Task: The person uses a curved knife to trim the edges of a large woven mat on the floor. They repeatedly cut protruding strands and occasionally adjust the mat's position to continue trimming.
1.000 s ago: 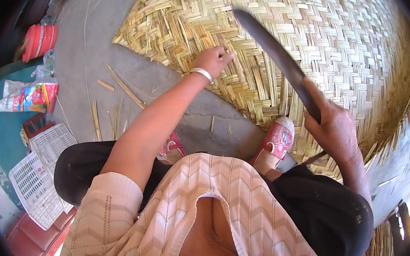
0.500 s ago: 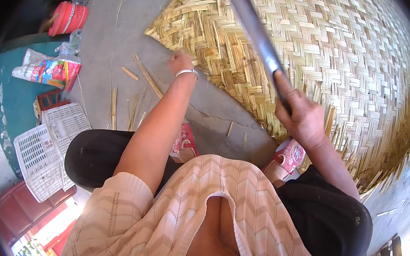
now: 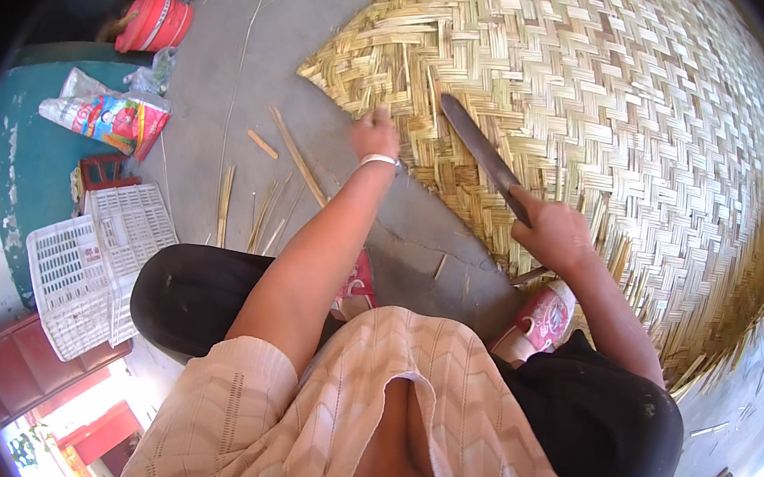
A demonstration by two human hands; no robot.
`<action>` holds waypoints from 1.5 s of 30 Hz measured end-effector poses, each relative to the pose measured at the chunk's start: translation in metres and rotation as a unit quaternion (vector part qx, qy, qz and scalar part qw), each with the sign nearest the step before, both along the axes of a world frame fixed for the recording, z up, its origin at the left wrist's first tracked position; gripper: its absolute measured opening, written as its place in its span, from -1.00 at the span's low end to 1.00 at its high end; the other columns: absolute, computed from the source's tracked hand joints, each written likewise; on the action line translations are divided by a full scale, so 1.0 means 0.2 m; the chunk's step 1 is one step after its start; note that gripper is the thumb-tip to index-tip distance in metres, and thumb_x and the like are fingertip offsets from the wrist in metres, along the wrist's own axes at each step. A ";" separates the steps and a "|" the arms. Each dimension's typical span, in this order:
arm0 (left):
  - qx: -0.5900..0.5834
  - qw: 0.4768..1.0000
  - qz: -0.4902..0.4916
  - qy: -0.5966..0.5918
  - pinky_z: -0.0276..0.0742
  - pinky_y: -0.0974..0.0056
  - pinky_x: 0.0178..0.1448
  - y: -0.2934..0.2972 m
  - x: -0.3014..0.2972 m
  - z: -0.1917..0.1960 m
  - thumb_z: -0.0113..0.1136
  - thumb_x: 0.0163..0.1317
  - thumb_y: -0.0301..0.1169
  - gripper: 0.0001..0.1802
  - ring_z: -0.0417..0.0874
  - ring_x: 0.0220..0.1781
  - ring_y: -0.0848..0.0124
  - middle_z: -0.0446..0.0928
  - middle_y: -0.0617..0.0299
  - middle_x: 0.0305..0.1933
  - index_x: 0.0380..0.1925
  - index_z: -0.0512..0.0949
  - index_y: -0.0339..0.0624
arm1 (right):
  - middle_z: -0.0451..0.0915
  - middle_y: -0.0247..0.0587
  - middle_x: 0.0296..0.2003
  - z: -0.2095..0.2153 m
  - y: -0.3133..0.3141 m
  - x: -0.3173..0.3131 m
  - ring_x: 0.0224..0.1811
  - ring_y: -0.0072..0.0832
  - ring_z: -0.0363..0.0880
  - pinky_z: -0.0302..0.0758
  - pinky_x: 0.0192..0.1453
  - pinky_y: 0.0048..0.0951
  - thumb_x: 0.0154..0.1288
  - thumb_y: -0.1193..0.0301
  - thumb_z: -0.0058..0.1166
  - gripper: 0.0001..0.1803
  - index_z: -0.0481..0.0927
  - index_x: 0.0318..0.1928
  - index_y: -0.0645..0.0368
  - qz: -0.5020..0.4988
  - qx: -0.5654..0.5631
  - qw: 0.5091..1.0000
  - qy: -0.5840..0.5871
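Observation:
A large woven mat point(image 3: 616, 105) of pale, flat split strips spreads from the middle to the far right, with a ragged, frayed border. My left hand point(image 3: 376, 135), a white bangle at its wrist, is closed at the mat's near-left edge. Its fingertips are partly hidden there against the strips. My right hand point(image 3: 555, 234) grips the handle of a long knife point(image 3: 482, 150). The dark blade points away and to the left, over the weave near that same edge. Whether the blade touches the mat I cannot tell.
Loose split strips point(image 3: 298, 155) lie on the grey floor point(image 3: 221, 94) to the left. Beyond them are a white plastic basket point(image 3: 75, 278), a colourful plastic bag point(image 3: 113, 116) and a red bucket point(image 3: 156, 22). My pink shoe point(image 3: 545, 314) rests by the mat's near edge.
The knife has come down from a raised position closer to the camera to low over the mat. My left hand stays at the mat's edge; the view has shifted slightly.

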State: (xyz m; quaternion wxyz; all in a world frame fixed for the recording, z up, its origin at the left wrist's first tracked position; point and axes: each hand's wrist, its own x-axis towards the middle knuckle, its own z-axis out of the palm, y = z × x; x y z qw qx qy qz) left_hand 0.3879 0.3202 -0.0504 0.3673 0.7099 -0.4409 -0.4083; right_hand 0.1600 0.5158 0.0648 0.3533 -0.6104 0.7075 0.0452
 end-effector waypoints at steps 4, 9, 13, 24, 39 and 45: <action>-0.074 0.946 -0.213 -0.231 0.47 -0.02 -0.27 0.13 -0.09 0.10 0.06 0.36 0.02 -0.49 0.58 -0.45 -0.01 0.56 -0.06 -0.54 -0.44 0.51 -0.27 | 0.66 0.08 -0.38 -0.04 0.18 -0.08 -0.35 -0.02 0.68 0.60 -0.23 -0.06 0.21 0.25 0.08 -0.31 0.30 0.39 -0.13 -0.117 -0.177 0.970 -0.118; -0.175 0.872 -0.411 -0.200 0.51 0.02 -0.07 0.31 -0.31 0.14 0.06 0.35 0.01 -0.58 0.60 -0.16 0.04 0.58 -0.01 -0.23 -0.31 0.51 -0.15 | 0.59 -0.02 -0.54 -0.07 0.43 -0.19 -0.53 -0.14 0.63 0.51 -0.40 -0.17 0.33 0.31 0.07 -0.25 0.12 0.49 -0.02 -0.282 -0.174 0.942 -0.047; -0.264 0.780 -0.482 -0.298 0.26 -0.06 0.36 0.40 -0.45 0.11 0.09 0.33 -0.03 -0.50 0.38 0.30 0.06 0.41 -0.04 0.23 0.04 0.46 -0.21 | 0.65 0.14 -0.39 -0.12 0.59 -0.24 -0.45 0.04 0.64 0.53 -0.37 -0.06 0.36 0.30 -0.01 -0.25 0.04 0.51 -0.07 -0.364 -0.163 0.916 -0.046; -0.188 0.734 -0.548 -0.354 -0.15 -0.04 0.61 0.31 -0.51 -0.03 0.11 0.31 0.00 -0.23 -0.01 0.60 0.10 0.06 -0.01 0.54 0.38 0.22 -0.24 | 0.60 0.16 -0.10 -0.30 0.48 -0.50 -0.26 0.03 0.63 0.54 -0.20 -0.06 0.35 0.35 0.04 -0.24 0.07 0.50 0.11 -0.294 -0.183 0.938 0.022; -0.158 0.732 -0.564 -0.347 -0.20 -0.10 0.59 0.31 -0.51 -0.08 0.20 0.19 0.01 -0.18 0.00 0.61 0.11 0.10 0.01 0.54 0.38 0.28 -0.14 | 0.48 0.05 0.14 -0.72 0.07 -0.71 0.19 -0.02 0.42 0.33 0.29 -0.06 0.30 0.43 0.12 -0.42 0.36 0.31 0.29 -0.069 -0.353 0.927 0.109; -0.191 0.750 -0.545 -0.322 -0.15 -0.11 0.59 0.31 -0.50 -0.09 0.23 0.14 0.02 -0.18 0.06 0.59 0.15 0.18 0.08 0.52 0.37 0.31 -0.08 | 0.42 0.06 0.18 -0.74 0.08 -0.71 0.25 -0.02 0.34 0.26 0.35 -0.02 0.38 0.32 0.06 -0.42 0.35 0.34 0.28 -0.067 -0.337 0.932 0.114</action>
